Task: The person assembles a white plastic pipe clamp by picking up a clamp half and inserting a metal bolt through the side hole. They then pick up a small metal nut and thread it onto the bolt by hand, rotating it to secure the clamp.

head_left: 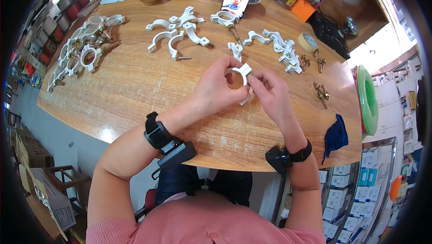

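A: How is the ring being gripped?

B: A white ring clamp (245, 80) is being held between two hands, on the body's side of the phone (234, 2). Its left part is being clasped by the left hand (212, 84), with the thumb along the lower rim and the fingers at the upper. Its right edge is being pinched between the thumb and fingertips of the right hand (273, 93), just beside the block-like joint. Whether a bolt is being hidden there cannot be told.

A: Which step is being carried out?

B: Judging by the pose, two halves are being fitted or fastened at that joint.

A: What is being called for next?

B: Probably a steady left clasp, while the joint is being lined up and tightened from the right; a slip of the halves is being risked.

A: And farther out?

B: A ring with a long bolt (234, 33) is being displayed right before the phone. Loose half-rings (185, 18) are being spread to the phone's left, with a cluster of bolted rings (91, 67) farther left. To its right, a heap of white pieces (287, 56) is being flanked by brass-coloured bolts (321, 93), which are lying farther right and nearer the body.
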`<state>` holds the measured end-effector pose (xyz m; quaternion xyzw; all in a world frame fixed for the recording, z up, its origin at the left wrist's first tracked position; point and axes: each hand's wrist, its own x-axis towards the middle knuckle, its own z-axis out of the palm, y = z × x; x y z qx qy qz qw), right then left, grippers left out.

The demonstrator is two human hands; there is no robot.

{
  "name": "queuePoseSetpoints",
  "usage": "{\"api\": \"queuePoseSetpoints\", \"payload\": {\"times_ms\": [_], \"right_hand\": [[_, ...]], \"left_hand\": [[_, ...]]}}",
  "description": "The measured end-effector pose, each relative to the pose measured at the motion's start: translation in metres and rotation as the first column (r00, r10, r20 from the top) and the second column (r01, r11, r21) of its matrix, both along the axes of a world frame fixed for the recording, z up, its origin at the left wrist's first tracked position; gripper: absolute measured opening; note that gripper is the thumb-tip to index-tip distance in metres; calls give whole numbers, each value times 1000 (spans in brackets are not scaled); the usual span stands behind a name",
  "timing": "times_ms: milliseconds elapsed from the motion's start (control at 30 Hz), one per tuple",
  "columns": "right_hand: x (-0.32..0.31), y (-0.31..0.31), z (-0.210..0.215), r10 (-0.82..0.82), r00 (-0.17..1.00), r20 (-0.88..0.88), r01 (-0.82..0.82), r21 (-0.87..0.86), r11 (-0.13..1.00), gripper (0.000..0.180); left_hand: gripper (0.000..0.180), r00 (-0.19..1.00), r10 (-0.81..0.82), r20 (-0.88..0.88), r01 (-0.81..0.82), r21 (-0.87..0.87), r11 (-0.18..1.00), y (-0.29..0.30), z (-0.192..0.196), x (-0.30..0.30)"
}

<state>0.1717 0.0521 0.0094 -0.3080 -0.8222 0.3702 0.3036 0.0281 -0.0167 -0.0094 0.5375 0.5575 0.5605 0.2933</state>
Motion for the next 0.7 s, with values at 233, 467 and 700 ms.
{"api": "queuePoseSetpoints", "payload": {"times_ms": [233, 467, 700], "right_hand": [[-2, 2, 0, -2, 989, -148, -47, -330, 943, 11], [-4, 2, -2, -14, 988, -156, -30, -280, 959, 12], [-5, 1, -3, -23, 977, -211, -54, -352, 934, 16]], "left_hand": [[38, 1000, -11, 6, 11, -53, 999, -2, 5, 1], [38, 999, -11, -45, 6, -100, 995, -4, 8, 0], [42, 998, 4, -56, -7, -63, 998, -1, 3, 0]]}}
